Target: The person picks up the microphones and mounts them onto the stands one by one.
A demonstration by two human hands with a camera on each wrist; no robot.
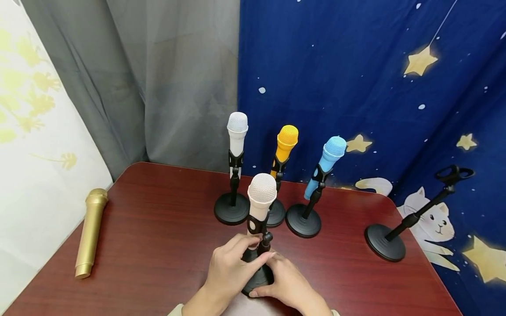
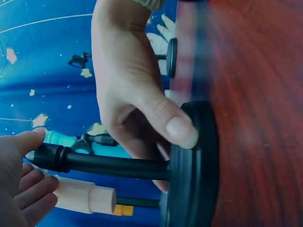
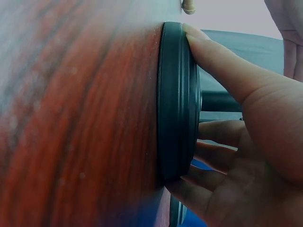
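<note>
A white-headed microphone [image 1: 262,189] with a pale pinkish body sits tilted in the clip of a black microphone stand [image 2: 118,167] at the front middle of the table. My left hand [image 1: 231,265] is at the upper part of that stand, thumb and fingers around the pole just below the clip. Down at the round base [image 3: 176,101], my right hand [image 1: 290,281] grips the rim, thumb on the near edge and fingers on the opposite side. The base stands flat on the table. Part of the pole is hidden behind the left hand in the head view.
Behind stand three more microphones in stands: white [image 1: 237,136], yellow [image 1: 285,142] and blue [image 1: 330,153]. A stand with a bare clip [image 1: 385,242] is at the right. On the left lies a gold microphone [image 1: 91,232]. Curtains back the table [image 1: 158,245].
</note>
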